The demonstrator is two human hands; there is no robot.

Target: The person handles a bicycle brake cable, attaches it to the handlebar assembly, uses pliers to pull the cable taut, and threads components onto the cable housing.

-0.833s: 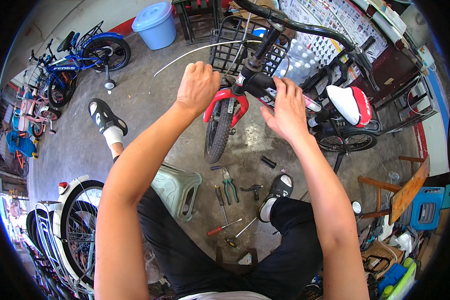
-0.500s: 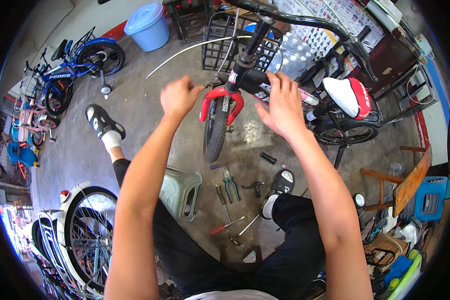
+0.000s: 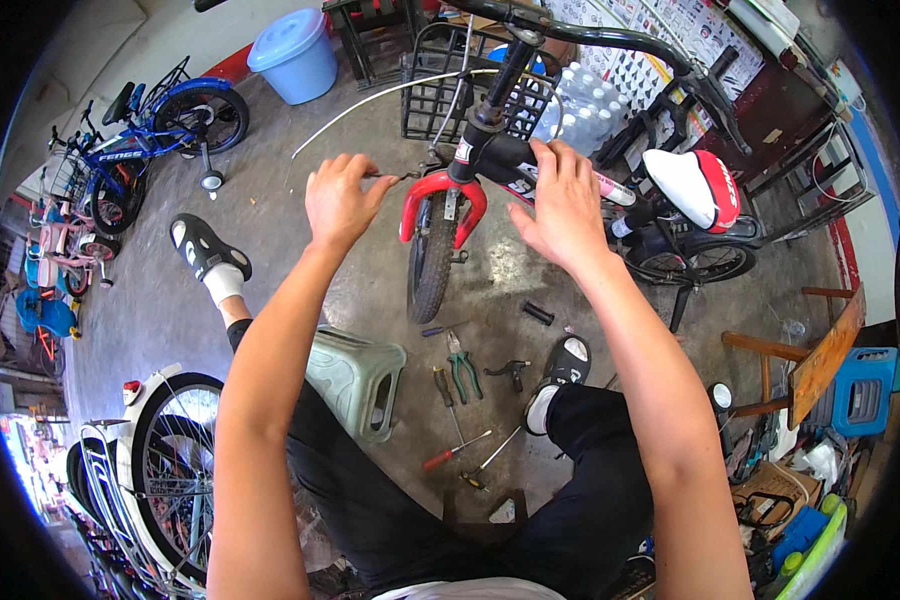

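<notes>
The left hand (image 3: 342,208) is curled, thumb and fingertips nearly together at a small dark part (image 3: 410,177) beside the red fork (image 3: 475,210); from here I can't tell whether it is pinched. The right hand (image 3: 568,205) lies loosely spread on the black frame tube (image 3: 508,160), thumb apart. That bicycle stands right in front of the person, front wheel (image 3: 430,270) toward us. Below, green-handled pliers (image 3: 463,367) and a brake lever (image 3: 512,373) lie on the floor (image 3: 510,280).
</notes>
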